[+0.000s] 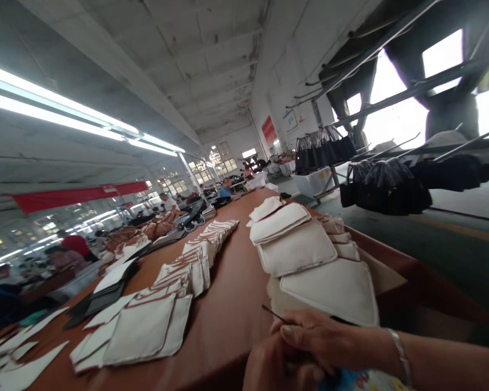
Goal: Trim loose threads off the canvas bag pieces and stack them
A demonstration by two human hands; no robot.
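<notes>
At the bottom of the head view, my right hand (321, 335) is closed around a thin dark stick (274, 311) with a slightly thicker tip, pointing up and left. A bracelet circles that wrist. My left hand (267, 365) is pressed against it with curled fingers; whatever they may hold is hidden. Just beyond my hands lies a row of overlapping cream padded panels (330, 290) with stitched edges. Further left, a second row of cream panels with brown edges (140, 328) fans along the brown table (232, 293).
Cream and black flat pieces (110, 288) lie at the table's left side. To the right, dark handbags (387, 190) hang on a metal rack, above a white bin (312, 182). A person in blue (225, 189) is at the far end; other people are at the left.
</notes>
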